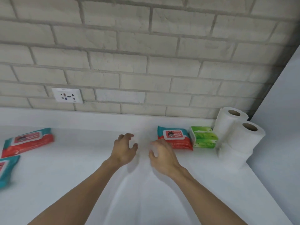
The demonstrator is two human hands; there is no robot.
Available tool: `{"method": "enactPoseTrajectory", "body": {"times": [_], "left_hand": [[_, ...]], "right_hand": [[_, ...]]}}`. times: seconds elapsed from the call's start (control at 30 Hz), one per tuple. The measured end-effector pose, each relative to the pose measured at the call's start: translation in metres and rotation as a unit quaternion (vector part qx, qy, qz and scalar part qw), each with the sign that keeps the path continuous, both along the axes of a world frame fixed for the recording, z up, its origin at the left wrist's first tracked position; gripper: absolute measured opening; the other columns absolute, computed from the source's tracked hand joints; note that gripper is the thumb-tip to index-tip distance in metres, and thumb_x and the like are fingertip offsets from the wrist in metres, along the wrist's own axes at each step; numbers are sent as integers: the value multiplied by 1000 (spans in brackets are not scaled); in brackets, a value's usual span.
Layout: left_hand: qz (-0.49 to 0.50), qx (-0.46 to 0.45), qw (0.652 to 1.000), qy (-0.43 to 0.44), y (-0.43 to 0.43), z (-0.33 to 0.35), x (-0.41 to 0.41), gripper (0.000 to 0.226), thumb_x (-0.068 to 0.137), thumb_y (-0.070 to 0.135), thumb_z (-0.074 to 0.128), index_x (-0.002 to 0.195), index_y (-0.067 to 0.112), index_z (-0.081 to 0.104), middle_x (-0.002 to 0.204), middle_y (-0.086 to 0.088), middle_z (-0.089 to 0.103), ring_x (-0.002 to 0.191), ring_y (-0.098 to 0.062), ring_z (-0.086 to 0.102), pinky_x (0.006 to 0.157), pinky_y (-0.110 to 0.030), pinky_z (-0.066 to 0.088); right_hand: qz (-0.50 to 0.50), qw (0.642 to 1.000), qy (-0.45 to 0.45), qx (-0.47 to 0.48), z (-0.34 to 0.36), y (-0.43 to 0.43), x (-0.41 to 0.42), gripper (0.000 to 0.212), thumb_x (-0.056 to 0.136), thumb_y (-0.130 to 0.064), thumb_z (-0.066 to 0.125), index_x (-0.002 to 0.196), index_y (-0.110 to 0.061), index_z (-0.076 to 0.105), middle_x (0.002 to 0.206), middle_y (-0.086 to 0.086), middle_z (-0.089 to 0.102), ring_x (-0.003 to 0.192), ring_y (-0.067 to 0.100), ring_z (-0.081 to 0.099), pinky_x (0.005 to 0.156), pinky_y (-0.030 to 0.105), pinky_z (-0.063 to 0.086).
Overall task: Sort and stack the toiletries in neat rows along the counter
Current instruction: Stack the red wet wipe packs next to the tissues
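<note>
Both hands are out over the white table [162, 200] and neither is carrying anything. The left hand [124, 148] hovers with its fingers loosely curled and spread, empty. The right hand [162, 155] is blurred, its fingers loosely bent just beside a pack of wipes [174, 138], and it appears to pinch nothing.

Out at two o'clock from the hands, a row is taking shape along the wall [146, 54]. The wipes come first, then two green tissue packs [203, 138] stacked one on the other, then paper rolls [240, 132] standing upright in the corner. Like sits beside like, which looks like the sorting itself.

Over at nine o'clock a second pack of wipes [29, 142] lies skewed, with a third pack [7, 169] at the edge below it. Both are well apart from the row and likely due to join it.

No bins or trays are in view. The packs look sealed, with the flap shut on the near one, so their contents stay hidden.
</note>
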State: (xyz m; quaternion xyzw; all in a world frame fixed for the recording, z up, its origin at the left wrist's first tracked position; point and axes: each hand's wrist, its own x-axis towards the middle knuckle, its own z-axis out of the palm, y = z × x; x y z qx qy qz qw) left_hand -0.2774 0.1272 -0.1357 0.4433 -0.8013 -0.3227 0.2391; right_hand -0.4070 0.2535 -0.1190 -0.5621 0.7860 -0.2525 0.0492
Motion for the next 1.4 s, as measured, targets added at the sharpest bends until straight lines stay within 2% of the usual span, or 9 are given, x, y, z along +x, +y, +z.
{"method": "enactPoseTrajectory", "body": {"times": [0.13, 0.47, 0.63, 0.77, 0.97, 1.07, 1.23, 1.33, 1.4], "left_hand": [[6, -37, 999, -23, -3, 2, 49, 45, 90, 30, 59, 132, 18, 50, 128, -5, 51, 118, -28, 50, 100, -38, 44], [47, -92, 992, -73, -37, 4, 186, 39, 90, 31, 59, 128, 22, 54, 126, -2, 55, 118, -25, 47, 101, -34, 42], [77, -60, 990, -104, -61, 3, 260, 36, 92, 32, 59, 127, 25, 53, 131, 1, 52, 118, -21, 47, 102, -35, 43], [103, -59, 986, -114, -78, 3, 312, 38, 90, 30, 62, 127, 23, 54, 131, -2, 54, 119, -22, 50, 103, -38, 44], [115, -53, 982, -143, -110, 5, 369, 35, 89, 29, 60, 123, 22, 58, 127, -4, 56, 110, -26, 54, 98, -41, 46], [104, -42, 976, -189, -125, 5, 384, 38, 87, 27, 55, 125, 25, 55, 126, -5, 54, 111, -27, 49, 96, -40, 45], [64, 1, 959, -277, -157, 7, 409, 48, 87, 36, 56, 133, 35, 43, 128, 1, 51, 116, -20, 46, 93, -37, 51], [37, 36, 953, -297, -175, 3, 418, 46, 90, 45, 55, 132, 35, 42, 113, 7, 56, 105, -15, 56, 91, -36, 53], [15, 54, 950, -306, -186, -1, 419, 42, 91, 49, 54, 128, 32, 45, 96, 15, 58, 89, -9, 63, 87, -31, 54]], "right_hand": [[35, 999, -23, 4, 3, -7, 39, 33, 95, -24, 53, 126, -13, 60, 126, 6, 60, 118, 23, 51, 104, 30, 40], [107, 987, -99, 66, 6, -55, 158, 33, 96, -34, 52, 128, -27, 56, 132, -3, 54, 125, 17, 47, 101, 25, 39], [139, 978, -122, 91, 4, -83, 221, 31, 95, -34, 53, 125, -29, 58, 128, -5, 57, 119, 15, 52, 100, 30, 44], [152, 965, -190, 102, -3, -103, 268, 27, 92, -32, 57, 119, -29, 63, 118, -8, 63, 106, 12, 58, 96, 28, 48], [154, 925, -320, 133, -7, -132, 332, 24, 92, -30, 59, 115, -28, 65, 112, -7, 66, 98, 10, 62, 76, 15, 45], [101, 887, -420, 163, -6, -144, 356, 28, 91, -29, 59, 118, -26, 61, 112, -2, 64, 91, 14, 61, 75, 22, 49], [-9, 832, -522, 188, -13, -163, 395, 35, 94, -31, 54, 128, -27, 46, 120, 1, 59, 101, 17, 64, 79, 26, 57], [-49, 810, -560, 169, -23, -172, 410, 38, 94, -30, 53, 129, -20, 44, 119, 3, 61, 92, 16, 69, 79, 28, 59], [-71, 787, -593, 154, -27, -178, 416, 38, 94, -29, 55, 128, -17, 45, 117, 5, 63, 86, 15, 71, 69, 25, 59]]}}
